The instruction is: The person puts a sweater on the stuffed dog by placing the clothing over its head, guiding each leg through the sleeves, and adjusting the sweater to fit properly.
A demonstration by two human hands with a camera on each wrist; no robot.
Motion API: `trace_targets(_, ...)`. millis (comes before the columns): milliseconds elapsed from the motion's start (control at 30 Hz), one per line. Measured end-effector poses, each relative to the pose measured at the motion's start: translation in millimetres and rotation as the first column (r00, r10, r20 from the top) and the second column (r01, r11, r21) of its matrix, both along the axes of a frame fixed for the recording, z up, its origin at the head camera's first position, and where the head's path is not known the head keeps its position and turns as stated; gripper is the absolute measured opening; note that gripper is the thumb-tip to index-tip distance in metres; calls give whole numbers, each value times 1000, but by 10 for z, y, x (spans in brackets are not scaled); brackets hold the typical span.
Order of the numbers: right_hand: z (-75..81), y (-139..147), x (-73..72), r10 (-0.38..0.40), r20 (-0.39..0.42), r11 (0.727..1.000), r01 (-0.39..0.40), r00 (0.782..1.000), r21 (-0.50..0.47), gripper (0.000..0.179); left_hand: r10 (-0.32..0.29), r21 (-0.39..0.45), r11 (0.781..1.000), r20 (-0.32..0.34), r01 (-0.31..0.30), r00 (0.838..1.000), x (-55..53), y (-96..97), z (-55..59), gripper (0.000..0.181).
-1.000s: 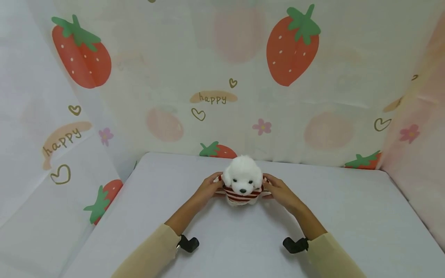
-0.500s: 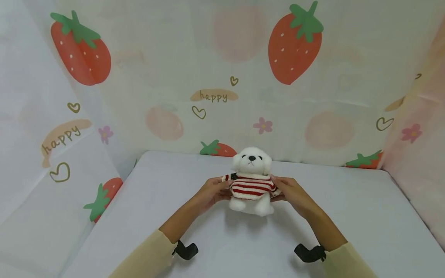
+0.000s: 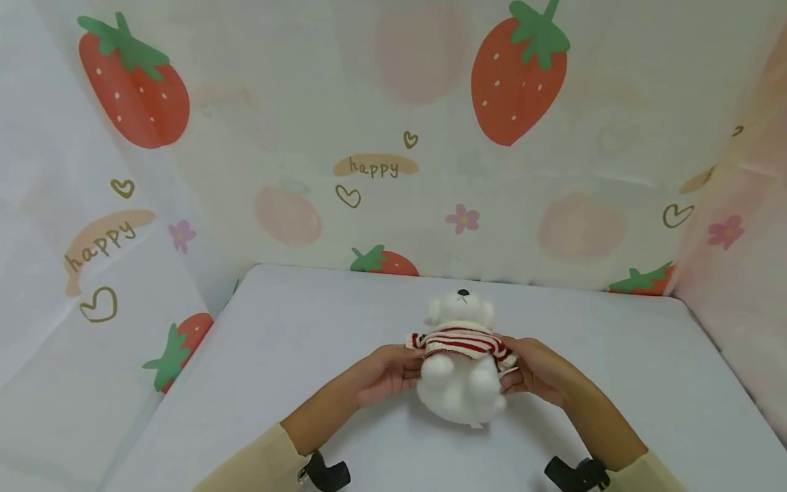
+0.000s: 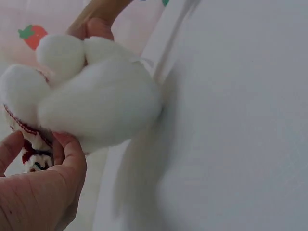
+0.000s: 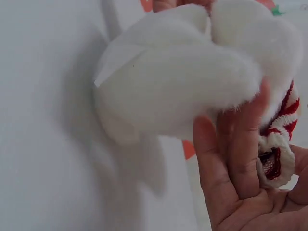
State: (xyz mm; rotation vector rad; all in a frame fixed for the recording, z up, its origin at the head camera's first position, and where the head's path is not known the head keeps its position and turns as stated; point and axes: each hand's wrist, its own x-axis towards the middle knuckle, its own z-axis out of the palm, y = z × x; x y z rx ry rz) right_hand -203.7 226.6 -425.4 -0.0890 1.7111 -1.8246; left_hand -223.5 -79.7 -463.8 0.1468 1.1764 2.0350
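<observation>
A white plush dog (image 3: 458, 393) in a red-and-white striped knitted sweater (image 3: 462, 340) leans back over the table, nose up, its belly and feet facing the head camera. My left hand (image 3: 386, 374) holds it by one side at the sweater sleeve. On the other side my right hand (image 3: 544, 372) pinches the opposite sleeve, thumb on top and fingers behind. In the right wrist view, the fingers (image 5: 216, 168) lie along the white fur beside the sleeve cuff (image 5: 278, 166), and a white fabric tag (image 5: 118, 65) sticks out of the plush. The dog's back is hidden.
A white-covered table (image 3: 295, 307) lies beneath the plush. Behind it hangs a pale curtain (image 3: 418, 205) with printed strawberries and hearts, continuing along both sides. Black camera mounts (image 3: 328, 475) sit at both wrists, below beige sleeves (image 3: 252, 465).
Both hands have drawn the plush dog nearer and slightly right. It has tipped backward: its face pointed forward and down earlier, and now its nose points up and its underside shows.
</observation>
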Motion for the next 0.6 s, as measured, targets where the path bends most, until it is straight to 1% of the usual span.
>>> trace_targets(67,-59,22,0,20,19,999,-20,1000,-31,43,-8,-5,1000,-2,8,1000,17,3,-42,27)
trace_targets(133,-123,21,-10,27,28,999,-26,999,-44,41,2,-19,1000,-22,-2,1000,21,7,-78,31)
trace_targets(267,-240,-17,-25,12,25,1000,-11,1000,-24,40,52,-60,997,-47,-55,998,2,27,-158,38)
trace_targets(367,-300,-42,-29,-9,30,1000,9,1000,14,38,87,-112,989,-68,-94,994,-9,43,-211,41)
trace_targets(400,-310,-47,-28,-16,27,999,15,1000,36,38,99,-140,984,-88,-110,991,-15,48,-227,40)
trace_targets(467,-317,-65,-39,-47,-6,990,47,999,129,41,116,-196,970,-141,-143,983,-26,54,-243,40)
trace_targets(500,-308,-74,-45,-66,-48,980,73,997,187,43,122,-225,961,-179,-161,976,-36,59,-248,40)
trace_targets(533,-285,-79,-51,-75,-121,958,105,990,267,46,127,-254,950,-218,-182,968,-49,66,-259,39)
trace_targets(567,-253,-78,-54,-80,-213,923,153,974,354,48,126,-284,937,-267,-203,955,-60,75,-267,39)
trace_targets(600,-212,-75,-54,-75,-313,875,213,947,434,48,123,-313,923,-312,-224,942,-68,84,-275,39)
